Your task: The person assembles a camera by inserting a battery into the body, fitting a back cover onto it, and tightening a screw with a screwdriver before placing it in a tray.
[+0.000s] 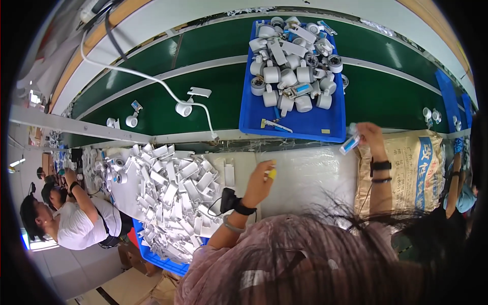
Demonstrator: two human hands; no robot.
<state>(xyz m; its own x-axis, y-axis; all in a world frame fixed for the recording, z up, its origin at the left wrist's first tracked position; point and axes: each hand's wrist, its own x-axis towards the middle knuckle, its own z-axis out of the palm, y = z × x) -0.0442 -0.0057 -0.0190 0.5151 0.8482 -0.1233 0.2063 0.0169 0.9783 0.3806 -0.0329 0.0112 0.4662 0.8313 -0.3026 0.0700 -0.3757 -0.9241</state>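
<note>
My right hand [372, 138] is closed on a small white part with a blue strip [349, 144], held by its end just off the lower right corner of the blue tray [317, 122]. My left hand [258, 182], yellow covers on its fingertips, hovers above the pale work surface [305, 175]. Its fingers are slightly bent and apart, with nothing visible in them. A single white plastic housing [229, 173] lies left of this hand. Beyond it spreads a large heap of similar white housings [170, 198]. White round-headed assemblies [290, 71] fill most of the tray.
The tray rests on a green conveyor belt [213, 81]. A white cable [152, 79] hangs over the belt, above a few loose assemblies [184, 108]. A printed brown sack [401, 173] lies by my right forearm. Another person [86, 218] works at the left; someone's arm [454, 183] shows far right.
</note>
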